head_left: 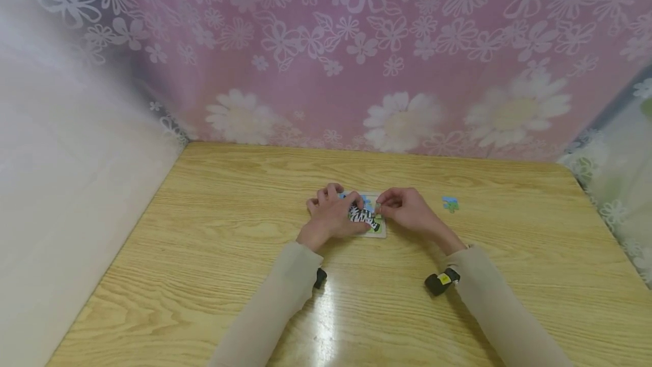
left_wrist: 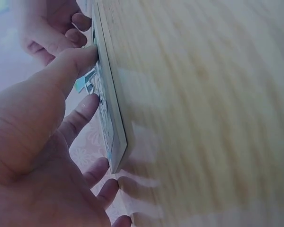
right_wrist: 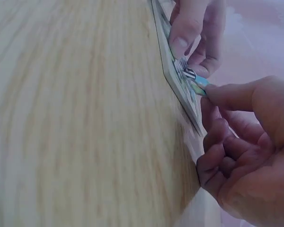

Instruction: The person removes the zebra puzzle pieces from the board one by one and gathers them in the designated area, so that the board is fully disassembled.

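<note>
A small zebra jigsaw puzzle in a flat tray (head_left: 381, 235) lies on the table. My left hand (head_left: 328, 216) spreads over its left part, thumb and fingertips resting on the picture. In the left wrist view, the thumb (left_wrist: 83, 57) presses near the tray's edge and the outer fingers reach past its end. My right hand (head_left: 411, 208) is at the tray's right side, pinching a puzzle piece (right_wrist: 199, 84) between thumb and index finger. That piece shows blue, green and black-and-white stripes and is tilted over the tray in the right wrist view.
A loose blue and green puzzle piece (head_left: 450, 204) lies on the wooden table (head_left: 229, 254) to the right of the right hand. A pink flowered curtain (head_left: 316, 101) hangs behind the table. Dark straps with a small device (head_left: 441, 282) sit at the wrists.
</note>
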{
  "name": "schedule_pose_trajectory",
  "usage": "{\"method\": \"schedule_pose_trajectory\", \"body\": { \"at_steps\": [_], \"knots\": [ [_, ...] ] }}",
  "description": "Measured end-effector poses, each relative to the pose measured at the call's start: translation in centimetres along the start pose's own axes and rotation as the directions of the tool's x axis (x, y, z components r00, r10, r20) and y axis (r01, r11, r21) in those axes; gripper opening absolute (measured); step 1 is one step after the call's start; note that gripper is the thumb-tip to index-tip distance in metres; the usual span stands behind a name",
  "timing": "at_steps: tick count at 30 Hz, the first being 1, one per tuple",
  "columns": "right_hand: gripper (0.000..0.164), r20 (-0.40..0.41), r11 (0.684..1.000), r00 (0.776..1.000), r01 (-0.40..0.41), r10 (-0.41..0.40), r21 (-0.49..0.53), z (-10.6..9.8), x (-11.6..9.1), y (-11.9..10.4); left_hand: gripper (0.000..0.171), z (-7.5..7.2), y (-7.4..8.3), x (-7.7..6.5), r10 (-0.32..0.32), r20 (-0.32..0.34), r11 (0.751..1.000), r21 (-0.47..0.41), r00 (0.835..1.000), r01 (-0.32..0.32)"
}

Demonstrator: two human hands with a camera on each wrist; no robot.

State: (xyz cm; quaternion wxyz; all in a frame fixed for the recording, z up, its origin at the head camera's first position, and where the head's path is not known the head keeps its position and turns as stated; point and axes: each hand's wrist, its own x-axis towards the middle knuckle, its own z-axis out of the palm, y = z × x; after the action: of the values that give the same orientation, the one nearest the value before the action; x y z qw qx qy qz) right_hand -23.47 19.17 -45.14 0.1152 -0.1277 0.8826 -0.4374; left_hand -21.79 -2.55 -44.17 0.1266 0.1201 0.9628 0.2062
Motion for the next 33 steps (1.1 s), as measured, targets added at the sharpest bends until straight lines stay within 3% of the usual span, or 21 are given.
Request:
{"method": "schedule_pose_trajectory", "body": {
  "at_steps": [6, 12, 24, 33],
  "knots": [
    [0.021, 0.007, 0.997, 1.0, -0.03, 0.029, 0.072, -1.2, -0.6, 0.5, 0.037, 0.0, -0.3, 0.0, 0.025, 0.01, 1.0, -0.007, 1.0, -0.025],
    [0.022, -0.02, 0.997, 0.999, -0.037, 0.039, 0.071, -2.6, -1.3, 1.5, 0.034, -0.2, -1.3, 0.1, 0.087, 0.025, 0.995, -0.044, 0.996, -0.085],
    [0.034, -0.065, 0.998, 0.996, -0.058, 0.057, -0.02, -7.0, -2.9, 3.3, 0.04, -0.8, -1.8, -0.7, 0.192, -0.005, 0.97, -0.154, 0.981, -0.191],
    [0.036, -0.085, 0.994, 0.994, -0.08, 0.073, -0.077, -9.4, -3.1, 4.8, 0.043, -0.7, -2.1, -0.6, 0.211, 0.008, 0.964, -0.166, 0.977, -0.207]
  ]
}}
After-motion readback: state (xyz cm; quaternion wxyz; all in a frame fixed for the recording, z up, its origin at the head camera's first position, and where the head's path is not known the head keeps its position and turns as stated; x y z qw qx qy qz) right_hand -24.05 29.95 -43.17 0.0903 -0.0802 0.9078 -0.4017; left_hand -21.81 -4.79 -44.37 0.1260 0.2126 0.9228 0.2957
